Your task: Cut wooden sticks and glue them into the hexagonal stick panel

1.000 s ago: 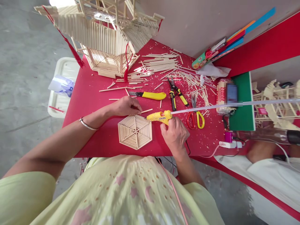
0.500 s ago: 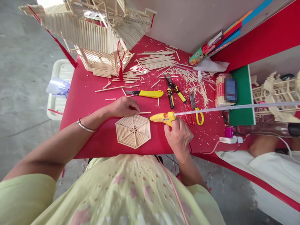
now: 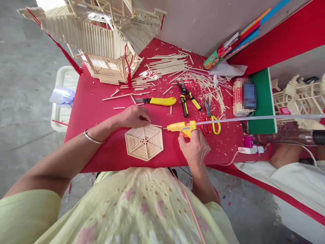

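Note:
A hexagonal panel of thin wooden sticks lies flat on the red table in front of me. My left hand is closed at its upper edge, pinching a wooden stick that lies along the top right side of the hexagon. My right hand is wrapped round the handle of a yellow glue gun. The gun's nozzle points left, just off the panel's upper right corner. A long clear glue stick runs out of its back to the right.
Beyond my hands lie a yellow utility knife, pliers, scissors and a pile of loose sticks. A stick-built pavilion model stands at the back left. Another person's arm is at the right.
My left hand has brought the stick down against the hexagon's upper right edge. My right hand has drawn the glue gun slightly to the right, away from the panel.

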`<state>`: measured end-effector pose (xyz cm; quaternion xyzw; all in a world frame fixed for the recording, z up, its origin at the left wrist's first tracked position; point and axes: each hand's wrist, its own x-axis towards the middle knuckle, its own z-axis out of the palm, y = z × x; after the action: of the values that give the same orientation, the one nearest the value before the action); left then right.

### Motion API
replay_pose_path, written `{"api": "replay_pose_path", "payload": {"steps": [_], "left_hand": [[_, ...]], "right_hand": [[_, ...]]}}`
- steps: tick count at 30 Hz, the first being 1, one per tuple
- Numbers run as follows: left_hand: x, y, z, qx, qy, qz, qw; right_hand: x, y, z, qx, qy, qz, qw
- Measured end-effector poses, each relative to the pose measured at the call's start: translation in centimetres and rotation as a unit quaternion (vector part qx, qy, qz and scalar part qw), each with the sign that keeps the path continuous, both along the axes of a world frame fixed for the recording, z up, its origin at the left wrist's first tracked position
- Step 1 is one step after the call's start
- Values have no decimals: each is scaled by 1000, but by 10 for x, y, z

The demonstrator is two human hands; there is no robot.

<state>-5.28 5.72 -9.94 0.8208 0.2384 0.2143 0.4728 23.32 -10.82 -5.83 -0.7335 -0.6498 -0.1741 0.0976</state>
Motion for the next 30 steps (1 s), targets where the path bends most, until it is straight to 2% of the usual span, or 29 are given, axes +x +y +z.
{"api": "replay_pose_path", "payload": {"steps": [5,9,13,16,18,20,22,25,30], "left_hand": [[-2,1,3,-4,7,-14,1000],[-2,3,2,-12,17,-20,1000],[-3,5,0,-12,15,-33,999],[-4,6,-1,-16,16,-38,999],[-4,7,0,-20,15,-39,999],[-4,7,1,-20,10,-45,999],[-3,7,3,-16,8,-48,999],[-3,7,6,-13,6,-48,999],[-3,7,7,-31,1,-45,998]], "right_hand": [[16,-8,-14,-30,95,-128,987],[28,-11,-27,-70,185,-139,970],[27,-21,-18,-71,123,-131,981],[14,-22,-2,-25,105,-86,990],[0,-14,5,-4,166,-4,986],[-16,-1,4,-19,235,95,967],[-31,13,-2,-41,265,152,951],[-46,24,-17,-63,293,176,938],[-51,22,-33,-63,332,177,924]]}}
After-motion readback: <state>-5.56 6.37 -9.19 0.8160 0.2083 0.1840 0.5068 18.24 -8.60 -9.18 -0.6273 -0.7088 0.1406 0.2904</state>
